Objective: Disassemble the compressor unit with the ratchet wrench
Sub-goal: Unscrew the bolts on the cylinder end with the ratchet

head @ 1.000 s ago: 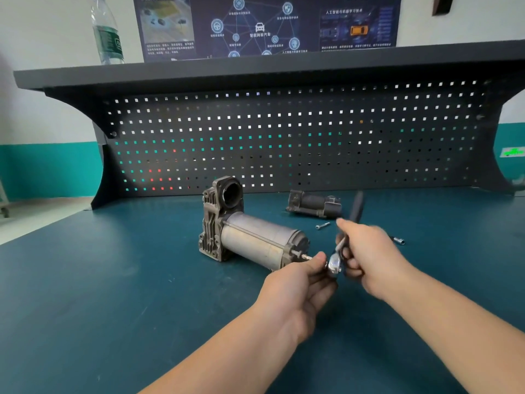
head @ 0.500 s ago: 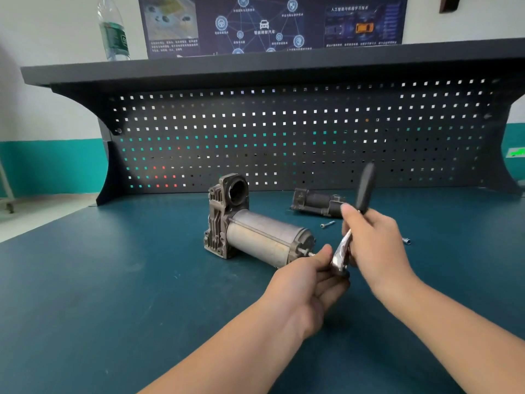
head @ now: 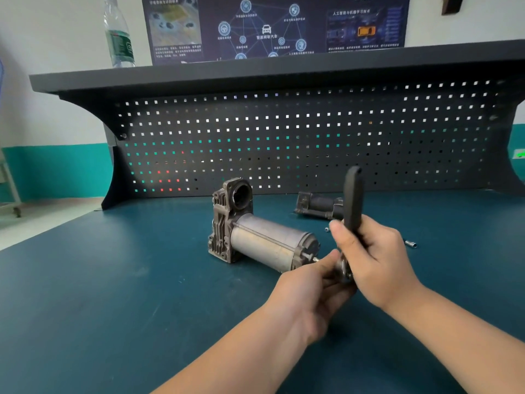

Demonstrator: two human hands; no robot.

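Observation:
The compressor unit [head: 255,237], a grey metal cylinder with a finned cast head at its left end, lies on the blue-green bench. A bolt sticks out of its right end cap. My right hand [head: 372,257] grips the ratchet wrench [head: 352,200] by its black handle, which points almost straight up. The wrench's chrome head sits low between my hands, at the bolt. My left hand [head: 309,291] pinches the wrench head and socket with thumb and fingers; the socket itself is mostly hidden.
A second dark compressor part [head: 318,206] lies behind my right hand. Two loose bolts [head: 411,244] rest on the bench [head: 113,280] near it. A black pegboard back panel [head: 284,137] closes the far side. A water bottle [head: 119,35] stands on the shelf above.
The wrench handle has swung from leaning right to nearly upright. My right hand moved up and left with it. My left hand stays at the wrench head.

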